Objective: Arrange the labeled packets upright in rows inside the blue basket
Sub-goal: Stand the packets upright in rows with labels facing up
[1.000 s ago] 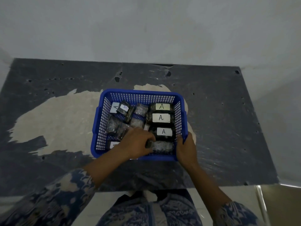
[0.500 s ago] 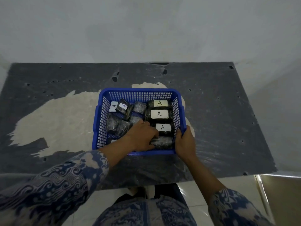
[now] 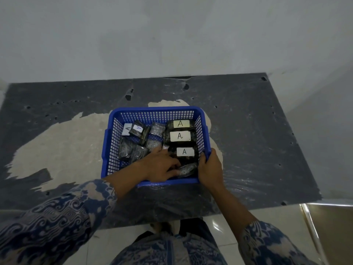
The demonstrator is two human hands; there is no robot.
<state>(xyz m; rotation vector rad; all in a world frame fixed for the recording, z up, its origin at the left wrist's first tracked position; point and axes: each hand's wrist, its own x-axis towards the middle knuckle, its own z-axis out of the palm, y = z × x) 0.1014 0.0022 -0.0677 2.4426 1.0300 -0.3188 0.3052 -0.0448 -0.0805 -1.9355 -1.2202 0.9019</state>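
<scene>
Left hand (image 3: 161,165) moved rightward, three "A" labels (image 3: 180,136)

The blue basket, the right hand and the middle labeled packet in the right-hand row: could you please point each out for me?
blue basket (image 3: 152,116): head view, far mesh wall.
right hand (image 3: 210,169): head view, back of hand at the basket's corner.
middle labeled packet (image 3: 180,136): head view, its white "A" label.

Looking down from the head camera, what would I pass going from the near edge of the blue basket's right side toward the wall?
Unlabeled packet under the left hand's fingertips → nearest "A" packet → middle "A" packet → far "A" packet → basket's far wall.
</scene>
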